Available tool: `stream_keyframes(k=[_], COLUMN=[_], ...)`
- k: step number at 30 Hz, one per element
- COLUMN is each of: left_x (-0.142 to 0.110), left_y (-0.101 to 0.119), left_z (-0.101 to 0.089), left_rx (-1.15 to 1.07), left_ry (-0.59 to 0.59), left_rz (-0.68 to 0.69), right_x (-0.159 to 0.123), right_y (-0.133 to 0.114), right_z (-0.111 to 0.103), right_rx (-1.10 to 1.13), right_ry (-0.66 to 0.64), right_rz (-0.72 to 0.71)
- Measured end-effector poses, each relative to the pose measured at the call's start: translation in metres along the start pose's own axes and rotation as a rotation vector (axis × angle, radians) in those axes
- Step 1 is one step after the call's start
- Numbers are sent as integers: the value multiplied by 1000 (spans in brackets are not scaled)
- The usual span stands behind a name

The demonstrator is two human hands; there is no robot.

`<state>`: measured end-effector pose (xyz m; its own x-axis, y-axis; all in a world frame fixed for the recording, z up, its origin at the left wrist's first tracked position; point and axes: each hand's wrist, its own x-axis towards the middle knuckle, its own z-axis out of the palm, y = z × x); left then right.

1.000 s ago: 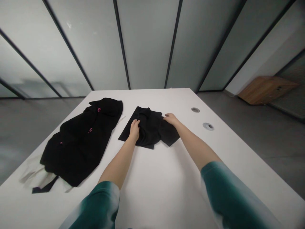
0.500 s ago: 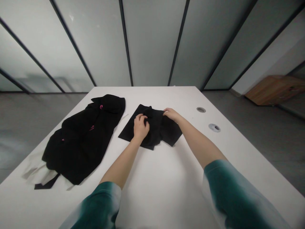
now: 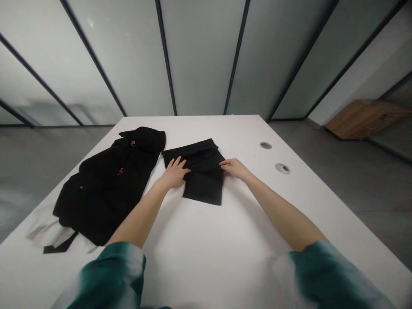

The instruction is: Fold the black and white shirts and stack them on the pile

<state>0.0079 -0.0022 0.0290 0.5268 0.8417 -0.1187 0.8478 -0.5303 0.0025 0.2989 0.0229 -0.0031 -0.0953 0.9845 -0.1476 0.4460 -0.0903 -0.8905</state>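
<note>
Folded black garment (image 3: 200, 171) lies on the white table (image 3: 206, 253), a little ahead of centre and between the two hands. Its long axis runs away from the person, nearly straight along the table, with a wider folded band at the far end and a narrower square end toward the person. The left hand (image 3: 174, 174) lies open on the cloth's left side, fingers spread and not clenched. The right hand (image 3: 234, 168) rests at the right edge, fingers extended and fingertips (image 3: 222, 163) on the fabric, with no clear grip.

Just to the left, a larger black garment with pink marks (image 3: 109, 189) lies crumpled, a black strap (image 3: 61, 243) at its near end. Two round grommets (image 3: 265, 145) sit in the tabletop at right. Teal sleeves (image 3: 109, 274) cover both forearms near the elbows. Frosted glass panels (image 3: 199, 56) stand beyond the table.
</note>
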Motion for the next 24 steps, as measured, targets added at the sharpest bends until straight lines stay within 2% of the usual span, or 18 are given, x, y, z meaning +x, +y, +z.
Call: stream_keyframes(k=[3, 8, 13, 18, 21, 24], left_x=[-4, -4, -3, 1, 9, 20], left_y=[-4, 7, 4, -5, -15, -24], left_z=[4, 25, 27, 9, -1, -6], left_rx=[-29, -94, -119, -196, -337, -441], left_ry=[54, 250, 310, 390, 443, 540], left_rz=[-29, -61, -2, -35, -155, -265], right_x=[-11, -12, -7, 13, 35, 63], right_y=[3, 6, 0, -31, -58, -82], right_z=[10, 19, 18, 6, -1, -2], right_rx=[36, 76, 41, -50, -94, -150], right_ry=[59, 131, 135, 158, 185, 268], right_rz=[-74, -113, -226, -317, -367, -407])
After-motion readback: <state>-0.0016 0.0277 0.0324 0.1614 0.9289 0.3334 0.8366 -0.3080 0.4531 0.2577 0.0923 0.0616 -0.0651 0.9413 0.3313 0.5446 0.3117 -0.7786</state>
